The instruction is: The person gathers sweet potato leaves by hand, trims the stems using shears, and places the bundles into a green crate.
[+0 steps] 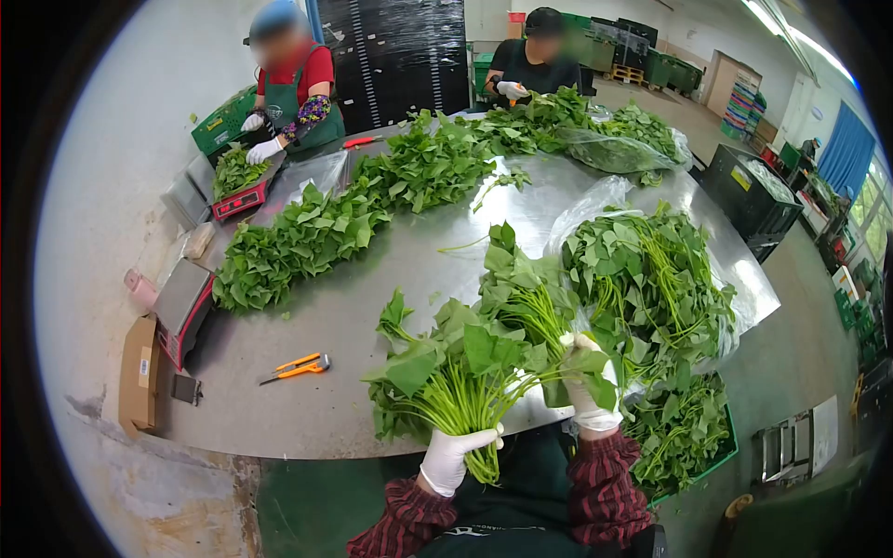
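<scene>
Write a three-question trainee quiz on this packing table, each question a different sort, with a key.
1. True or false: the left hand grips the stems of a bunch of greens.
2. What lies on the steel table nearest the left hand? A) orange cutter B) spoon C) tape roll
3. Fill in: the right hand wears a white ____.

Key: 1 true. 2 A, the orange cutter. 3 glove.
</scene>
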`<move>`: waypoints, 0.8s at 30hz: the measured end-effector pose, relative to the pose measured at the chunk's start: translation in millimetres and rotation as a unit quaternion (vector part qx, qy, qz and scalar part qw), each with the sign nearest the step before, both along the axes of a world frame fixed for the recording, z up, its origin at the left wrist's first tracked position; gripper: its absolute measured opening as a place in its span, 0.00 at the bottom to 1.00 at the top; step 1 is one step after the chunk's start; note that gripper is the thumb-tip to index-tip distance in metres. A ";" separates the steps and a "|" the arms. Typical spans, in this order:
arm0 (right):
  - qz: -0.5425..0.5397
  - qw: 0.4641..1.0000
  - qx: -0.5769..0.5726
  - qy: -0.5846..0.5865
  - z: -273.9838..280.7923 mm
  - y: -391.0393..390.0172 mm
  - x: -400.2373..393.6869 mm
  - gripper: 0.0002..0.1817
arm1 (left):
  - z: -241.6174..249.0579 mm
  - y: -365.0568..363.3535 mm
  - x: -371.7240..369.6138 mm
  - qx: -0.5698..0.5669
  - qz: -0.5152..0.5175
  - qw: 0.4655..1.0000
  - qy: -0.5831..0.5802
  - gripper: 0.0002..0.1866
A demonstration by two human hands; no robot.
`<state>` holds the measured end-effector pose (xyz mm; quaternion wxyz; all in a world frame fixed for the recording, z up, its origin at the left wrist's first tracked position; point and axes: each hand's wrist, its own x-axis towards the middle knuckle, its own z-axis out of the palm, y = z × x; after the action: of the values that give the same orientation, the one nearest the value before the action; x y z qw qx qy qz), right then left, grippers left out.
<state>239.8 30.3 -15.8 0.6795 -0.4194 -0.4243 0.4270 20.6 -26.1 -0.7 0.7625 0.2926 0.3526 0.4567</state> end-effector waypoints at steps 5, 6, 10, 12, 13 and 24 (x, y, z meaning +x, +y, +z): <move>-0.137 0.979 -0.038 0.149 37.0 -0.1 27.3 0.11 | 2.1 -0.5 -0.2 0.010 0.022 1.000 -0.006 0.15; -0.209 0.970 -0.083 0.092 31.0 -0.5 37.3 0.11 | 3.0 0.0 -1.6 0.013 0.041 0.999 -0.013 0.14; -0.228 0.963 -0.136 -0.054 19.3 -24.3 39.2 0.09 | -0.4 4.6 -6.6 0.042 0.093 0.995 0.019 0.14; -0.202 0.960 -0.169 -0.099 7.7 -30.8 16.8 0.08 | -1.1 6.4 -8.1 0.046 0.102 0.993 0.025 0.14; -0.224 0.939 -0.174 -0.196 -11.6 -29.6 9.9 0.09 | -0.9 7.2 -8.2 0.049 0.111 0.992 0.032 0.13; -0.118 0.960 -0.045 -0.250 -5.8 -17.3 -44.5 0.09 | 6.3 5.0 -15.6 0.058 0.144 0.988 0.022 0.12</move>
<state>195.3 13.0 -21.5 0.5778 -0.5902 -0.5084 0.2435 5.0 -21.1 5.6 0.6626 0.2932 0.3807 0.5745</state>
